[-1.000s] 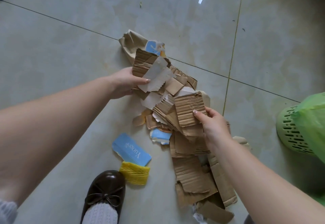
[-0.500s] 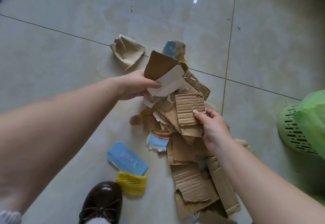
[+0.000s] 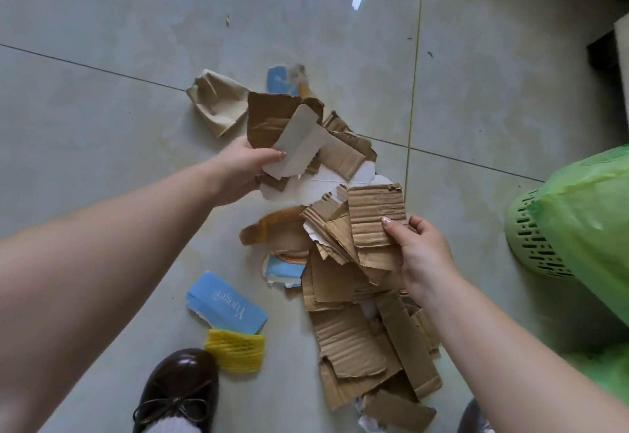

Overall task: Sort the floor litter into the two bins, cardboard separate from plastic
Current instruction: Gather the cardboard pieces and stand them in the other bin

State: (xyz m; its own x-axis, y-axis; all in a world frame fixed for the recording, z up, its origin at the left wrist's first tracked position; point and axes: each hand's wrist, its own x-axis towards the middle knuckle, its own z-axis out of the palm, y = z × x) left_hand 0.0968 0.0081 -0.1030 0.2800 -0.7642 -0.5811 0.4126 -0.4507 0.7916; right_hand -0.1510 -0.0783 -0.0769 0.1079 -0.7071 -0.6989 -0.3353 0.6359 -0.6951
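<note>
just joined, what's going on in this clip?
A person is clearing torn cardboard off a tiled floor. The left hand has a grip on a bunch of brown and white scraps; the right hand holds a corrugated stack. More cardboard lies below, with a blue packet and yellow foam net beside it. A green bin with a green liner stands to the right.

Only 1 piece of lettering is readable down here: a flat light-blue torn carton panel point(image 3: 227, 305) lying on the pale tiled floor point(image 3: 102, 119), beside the yellow foam net sleeve point(image 3: 235, 350), carries a single white serif word, upside down from where I stand. It looks like "Yuosee" or something close; the middle letters are too soft to be sure. The brown corrugated cardboard scraps point(image 3: 350, 340) show no print.
</note>
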